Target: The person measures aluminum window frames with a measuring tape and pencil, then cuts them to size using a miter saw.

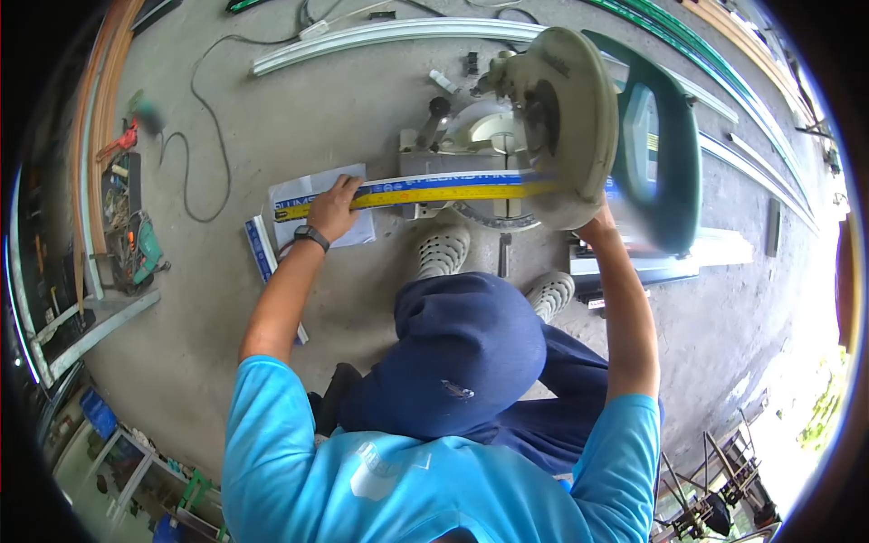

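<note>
A yellow tape measure blade lies along a blue-and-white profile, which rests across the grey base of a mitre saw. My left hand is closed over the left end of the profile and the tape, above a white paper sheet. My right hand is at the right, beside the saw's round guard; its fingers are mostly hidden behind the guard. The saw's green handle stands to the right of that hand.
Long metal profiles lie on the floor ahead. A short blue-and-white piece is left of the paper. A black cable curls at the left, near a green power tool. More profiles lie at the right.
</note>
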Demonstrator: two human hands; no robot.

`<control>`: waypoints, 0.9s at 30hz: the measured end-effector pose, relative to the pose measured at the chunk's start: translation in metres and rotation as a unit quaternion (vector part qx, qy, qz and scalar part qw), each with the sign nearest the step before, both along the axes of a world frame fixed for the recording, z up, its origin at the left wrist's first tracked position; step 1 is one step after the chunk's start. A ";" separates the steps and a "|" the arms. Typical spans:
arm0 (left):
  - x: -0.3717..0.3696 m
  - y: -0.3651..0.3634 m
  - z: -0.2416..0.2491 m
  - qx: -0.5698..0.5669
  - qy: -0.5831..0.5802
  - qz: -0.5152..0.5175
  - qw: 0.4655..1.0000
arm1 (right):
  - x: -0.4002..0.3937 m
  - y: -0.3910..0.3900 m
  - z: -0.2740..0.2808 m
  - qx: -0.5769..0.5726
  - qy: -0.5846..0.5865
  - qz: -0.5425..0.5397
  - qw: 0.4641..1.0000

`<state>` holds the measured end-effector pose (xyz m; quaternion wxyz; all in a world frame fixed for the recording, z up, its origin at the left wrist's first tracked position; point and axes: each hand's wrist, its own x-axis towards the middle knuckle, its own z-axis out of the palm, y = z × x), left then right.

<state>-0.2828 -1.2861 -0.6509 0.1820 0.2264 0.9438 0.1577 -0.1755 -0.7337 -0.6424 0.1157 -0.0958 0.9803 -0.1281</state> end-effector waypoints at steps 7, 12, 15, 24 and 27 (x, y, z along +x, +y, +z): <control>0.000 -0.050 0.025 -0.032 0.036 0.053 0.997 | -0.005 -0.022 -0.015 0.068 0.044 0.076 0.994; -0.010 0.018 0.019 0.244 -0.091 0.187 0.947 | -0.016 -0.027 -0.017 0.060 0.038 0.068 0.995; -0.017 0.064 0.028 0.311 -0.174 0.207 0.911 | -0.019 -0.030 -0.017 0.056 0.035 0.069 0.995; -0.017 0.092 -0.028 0.431 -0.341 0.213 0.808 | -0.016 -0.016 -0.007 0.043 0.011 0.035 0.998; -0.016 0.093 -0.033 0.403 -0.309 0.194 0.839 | -0.016 -0.008 -0.001 0.042 0.004 0.025 0.999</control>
